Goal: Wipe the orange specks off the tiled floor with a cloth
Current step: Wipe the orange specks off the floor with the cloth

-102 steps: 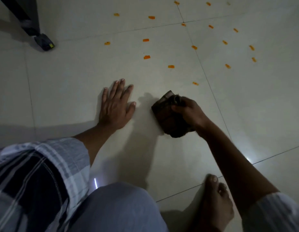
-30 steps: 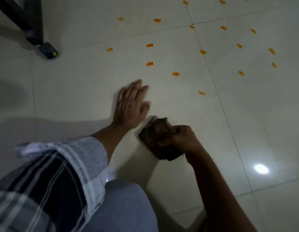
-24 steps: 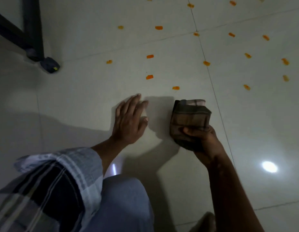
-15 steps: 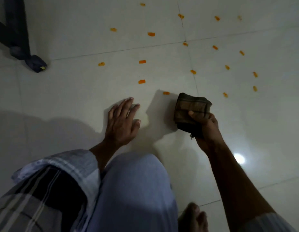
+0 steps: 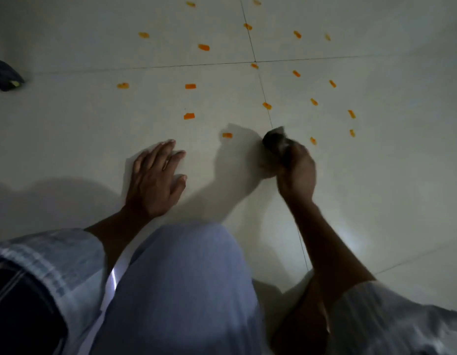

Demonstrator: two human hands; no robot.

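**Cloth in right fist, specks ahead on the tiles**

Pale tiled floor (image 5: 68, 139) fills the view, glossy, dark grout lines crossing at upper right. Dim light, strong shadows from the arms.

Person crouches over it. Knee (image 5: 181, 285) in light blue fabric takes the bottom centre. Plaid sleeve (image 5: 43, 267) at lower left, pale sleeve (image 5: 391, 319) at lower right.

Left hand (image 5: 155, 180) lies flat on the floor, palm down, fingers straight and slightly spread, gripping nothing. It rests well left of the cloth.

Right hand (image 5: 296, 170) is closed in a fist around a dark bunched cloth (image 5: 274, 142), which pokes out past the knuckles toward the far side. The cloth sits on or just over the grout line; whether it presses on the tile, cannot tell, the hand is blurred.

Orange specks (image 5: 189, 116) are scattered over the tiles beyond both hands, about twenty. One speck (image 5: 227, 135) lies just left of the cloth at the edge of the hand's shadow, another (image 5: 313, 140) just right of the fist. The others spread farther out across all four tiles around the grout crossing.

Dark object (image 5: 6, 76) at the left edge, cut off, kind unclear.
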